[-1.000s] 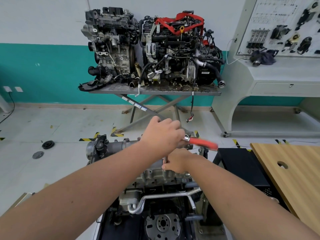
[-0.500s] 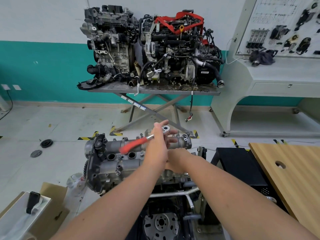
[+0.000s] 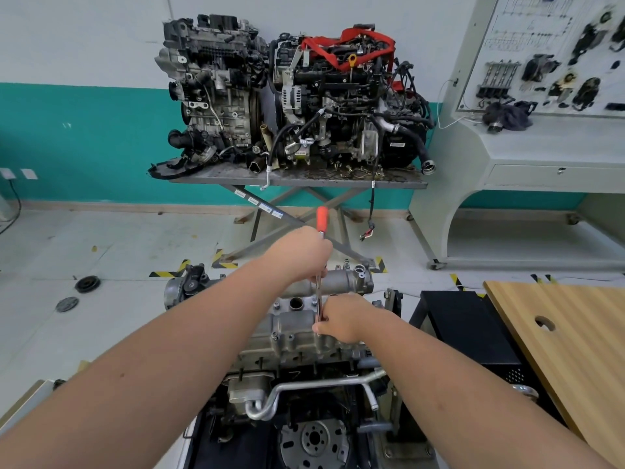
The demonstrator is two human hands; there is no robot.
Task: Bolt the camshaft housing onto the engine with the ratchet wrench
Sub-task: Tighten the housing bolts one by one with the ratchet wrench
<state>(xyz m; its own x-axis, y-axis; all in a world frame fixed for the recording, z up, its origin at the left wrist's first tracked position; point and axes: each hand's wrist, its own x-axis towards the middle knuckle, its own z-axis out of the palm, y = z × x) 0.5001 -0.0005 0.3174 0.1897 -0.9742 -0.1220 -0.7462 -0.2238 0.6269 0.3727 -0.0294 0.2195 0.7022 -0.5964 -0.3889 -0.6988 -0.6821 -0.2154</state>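
The grey camshaft housing (image 3: 294, 319) lies on top of the engine (image 3: 304, 374) in front of me. My left hand (image 3: 299, 253) grips the ratchet wrench (image 3: 321, 220) at its head end, and the red handle sticks up and away above my fist. A chrome extension bar (image 3: 318, 292) runs down from that hand to the housing. My right hand (image 3: 340, 318) pinches the lower end of the bar, near the housing's right front edge. The socket and bolt are hidden under my right hand.
Two more engines (image 3: 291, 96) stand on a scissor table (image 3: 297, 181) by the far wall. To the right are a black stand (image 3: 466, 326), a wooden tabletop (image 3: 568, 350) and a grey training console (image 3: 541, 147). Two round discs (image 3: 87, 284) lie on the floor at left.
The red handle has swung round from pointing left to pointing up and away. My left hand has moved with it. My right hand stays on the bar over the housing.
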